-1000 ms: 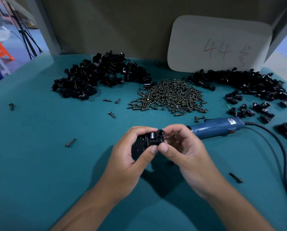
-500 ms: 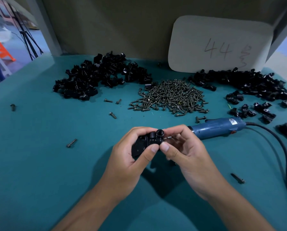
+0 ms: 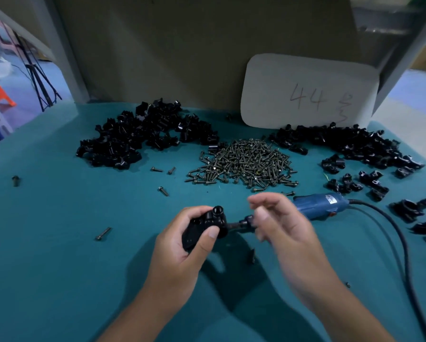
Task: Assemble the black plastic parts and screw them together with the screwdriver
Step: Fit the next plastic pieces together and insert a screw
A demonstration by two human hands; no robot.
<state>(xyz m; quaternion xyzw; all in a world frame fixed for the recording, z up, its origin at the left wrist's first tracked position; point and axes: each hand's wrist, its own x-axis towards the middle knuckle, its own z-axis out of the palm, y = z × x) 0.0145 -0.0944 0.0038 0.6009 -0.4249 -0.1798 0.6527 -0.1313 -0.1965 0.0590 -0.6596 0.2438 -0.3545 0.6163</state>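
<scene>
- The left hand (image 3: 182, 245) grips the black plastic assembly (image 3: 204, 225), its fingers curled round the far side and its thumb (image 3: 210, 234) pressed on the near face, so the part sits between thumb and fingertips, lifted off the table (image 3: 59, 255).
- A dark screw or shaft (image 3: 236, 224) sticks out of the assembly's right side, pointing toward the right hand (image 3: 281, 223).
- The right hand is blurred; its fingers look loosely bent and spread, just beside the shaft's tip, and I cannot tell whether they touch or pinch it.
- The blue electric screwdriver (image 3: 318, 206) lies on the table just behind the right hand, its black cable (image 3: 399, 243) curving away and toward the near right edge.
- Beyond the assembly, at mid-table, lies a heap of screws (image 3: 246, 164).
- Left of that heap is a pile of black parts (image 3: 142, 137); right of it a second pile of black parts (image 3: 350, 144), with loose pieces trailing toward the screwdriver.
- Stray screws lie left of the assembly, one (image 3: 103, 233) nearest it.
- The table is covered in teal cloth.
- Behind the screw heap, a white board marked "44" (image 3: 308, 92) leans on a drab wall (image 3: 170, 45).
</scene>
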